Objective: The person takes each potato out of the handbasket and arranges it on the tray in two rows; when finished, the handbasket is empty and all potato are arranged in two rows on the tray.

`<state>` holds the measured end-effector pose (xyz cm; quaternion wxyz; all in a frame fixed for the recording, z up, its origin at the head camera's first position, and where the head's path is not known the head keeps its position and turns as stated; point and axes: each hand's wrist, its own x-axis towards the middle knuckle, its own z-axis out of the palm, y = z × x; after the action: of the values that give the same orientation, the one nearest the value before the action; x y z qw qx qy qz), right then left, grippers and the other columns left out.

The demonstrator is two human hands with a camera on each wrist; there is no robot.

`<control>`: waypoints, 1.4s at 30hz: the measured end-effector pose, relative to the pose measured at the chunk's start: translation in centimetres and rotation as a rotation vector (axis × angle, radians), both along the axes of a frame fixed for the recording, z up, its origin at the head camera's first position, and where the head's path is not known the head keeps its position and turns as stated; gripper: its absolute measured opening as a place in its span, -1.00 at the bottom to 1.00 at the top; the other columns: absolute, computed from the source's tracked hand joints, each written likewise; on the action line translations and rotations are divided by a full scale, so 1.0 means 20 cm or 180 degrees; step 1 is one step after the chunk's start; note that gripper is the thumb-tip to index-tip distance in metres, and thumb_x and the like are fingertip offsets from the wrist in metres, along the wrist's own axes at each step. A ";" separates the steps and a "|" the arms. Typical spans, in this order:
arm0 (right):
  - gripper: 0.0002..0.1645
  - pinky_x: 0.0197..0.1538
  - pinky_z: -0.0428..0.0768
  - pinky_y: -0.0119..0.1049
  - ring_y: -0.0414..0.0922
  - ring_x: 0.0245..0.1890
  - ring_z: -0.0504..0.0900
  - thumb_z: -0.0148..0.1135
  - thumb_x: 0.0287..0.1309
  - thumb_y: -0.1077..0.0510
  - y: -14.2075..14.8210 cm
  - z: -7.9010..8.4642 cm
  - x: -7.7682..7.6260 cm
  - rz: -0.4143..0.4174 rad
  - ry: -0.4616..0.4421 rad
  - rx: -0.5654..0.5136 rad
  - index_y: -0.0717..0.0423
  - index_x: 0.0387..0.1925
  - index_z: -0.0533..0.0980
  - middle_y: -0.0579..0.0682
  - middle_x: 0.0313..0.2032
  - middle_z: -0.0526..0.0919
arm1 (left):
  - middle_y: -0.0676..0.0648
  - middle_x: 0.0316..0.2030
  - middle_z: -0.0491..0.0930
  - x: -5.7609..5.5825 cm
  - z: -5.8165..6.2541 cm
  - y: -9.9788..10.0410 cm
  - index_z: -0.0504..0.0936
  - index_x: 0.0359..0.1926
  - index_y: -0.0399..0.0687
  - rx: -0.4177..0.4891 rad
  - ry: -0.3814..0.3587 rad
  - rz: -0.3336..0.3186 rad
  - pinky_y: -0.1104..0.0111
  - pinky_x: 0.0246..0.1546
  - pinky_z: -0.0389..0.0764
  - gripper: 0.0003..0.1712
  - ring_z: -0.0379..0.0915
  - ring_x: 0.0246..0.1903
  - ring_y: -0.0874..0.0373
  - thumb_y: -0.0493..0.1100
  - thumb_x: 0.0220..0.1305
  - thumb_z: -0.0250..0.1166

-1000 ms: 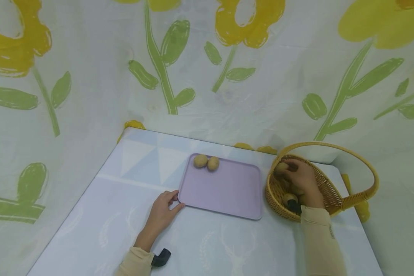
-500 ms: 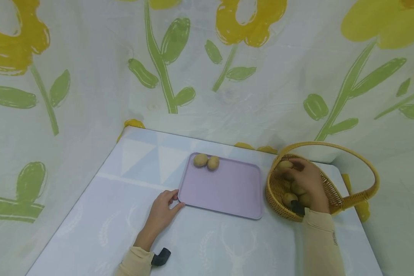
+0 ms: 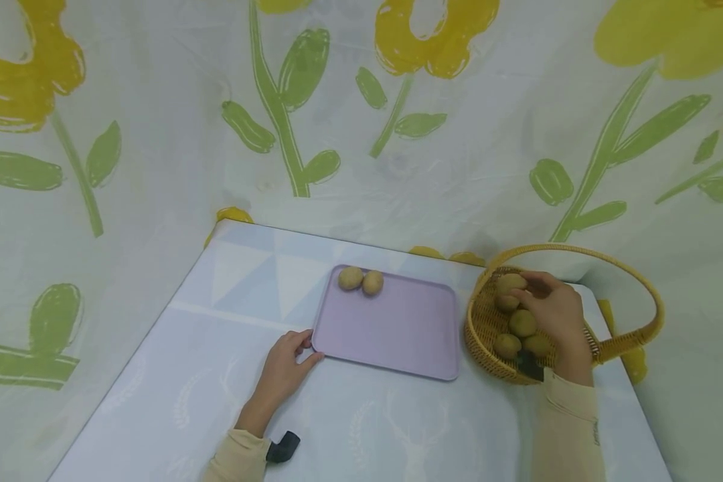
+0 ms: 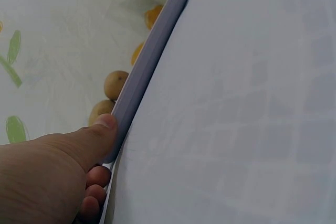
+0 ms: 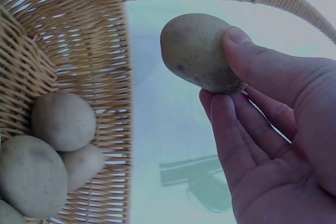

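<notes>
While the L hand (image 3: pixel 286 365) holds the tray (image 3: pixel 391 335) at its near-L corner, the R hand (image 3: pixel 554 311), nearer the potato (image 3: pixel 511 284), pinches it btwn thumb & fingertips, spread only to its width, above the basket (image 3: pixel 480 358) nr the table's (image 3: pixel 367 428) R edge. The tray's R edge lies L of the grip; the potato sits beyond the palm, long axis apparently slanting handward (R-wrist view).

Yellow-flowered backdrop (image 3: pixel 488 147) around a pale-blue table (image 3: pixel 331 415).
</notes>
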<state>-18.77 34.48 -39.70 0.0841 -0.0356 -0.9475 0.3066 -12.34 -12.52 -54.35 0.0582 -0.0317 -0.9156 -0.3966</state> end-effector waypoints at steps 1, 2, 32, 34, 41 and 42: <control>-0.30 0.12 0.52 0.13 0.26 0.10 0.63 0.27 0.35 -0.21 0.00 0.01 0.01 0.0002 0.0012 -0.0014 0.18 0.29 0.51 0.28 0.15 0.66 | -0.01 -0.24 0.60 0.00 0.00 0.00 0.64 0.15 -0.26 0.0002 0.0010 -0.0002 0.25 -0.12 0.56 -0.44 0.45 -0.22 0.18 -0.11 0.17 0.53; -0.30 0.13 0.52 0.14 0.27 0.10 0.63 0.26 0.36 -0.21 -0.01 0.02 0.01 0.0010 0.0025 -0.0006 0.18 0.30 0.50 0.28 0.16 0.65 | 0.00 -0.24 0.59 0.00 0.00 0.00 0.64 0.15 -0.26 0.0004 0.0018 -0.0001 0.25 -0.12 0.56 -0.44 0.44 -0.23 0.19 -0.12 0.17 0.53; -0.37 -0.04 0.47 -0.74 -0.67 -0.11 0.51 0.45 0.23 -0.08 -0.20 0.10 0.13 0.0108 0.0174 -0.0689 0.15 0.23 0.56 -0.24 0.06 0.65 | 0.01 -0.25 0.59 0.00 -0.01 0.00 0.64 0.14 -0.25 -0.0003 -0.0015 0.0015 0.26 -0.13 0.55 -0.45 0.43 -0.23 0.20 -0.12 0.17 0.53; -0.40 -0.04 0.49 -0.72 -0.63 -0.11 0.53 0.46 0.22 -0.05 -0.23 0.09 0.13 0.0152 0.0224 -0.0735 0.16 0.20 0.57 -0.36 -0.01 0.61 | 0.01 -0.25 0.59 0.00 -0.01 0.00 0.65 0.14 -0.25 -0.0021 0.0003 0.0018 0.28 -0.15 0.55 -0.46 0.43 -0.24 0.20 -0.12 0.17 0.53; -0.47 -0.05 0.56 -0.69 -0.57 -0.13 0.60 0.49 0.19 0.11 -0.35 0.05 0.10 0.0386 0.0430 -0.1022 0.26 0.14 0.59 -0.44 -0.09 0.60 | 0.01 -0.27 0.59 0.00 -0.01 0.00 0.65 0.11 -0.26 -0.0024 0.0072 0.0003 0.29 -0.18 0.54 -0.46 0.42 -0.26 0.19 -0.13 0.14 0.54; -0.48 -0.05 0.57 -0.69 -0.56 -0.13 0.61 0.48 0.19 0.15 -0.37 0.05 0.09 0.0416 0.0452 -0.1070 0.27 0.14 0.59 -0.43 -0.09 0.60 | 0.01 -0.28 0.59 0.00 -0.01 0.00 0.65 0.11 -0.27 -0.0036 0.0096 -0.0006 0.28 -0.19 0.54 -0.46 0.42 -0.27 0.19 -0.14 0.14 0.54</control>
<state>-16.93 27.17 -38.80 0.1235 0.0342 -0.8749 0.4671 -12.30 -12.47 -54.51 0.0715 -0.0390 -0.9168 -0.3909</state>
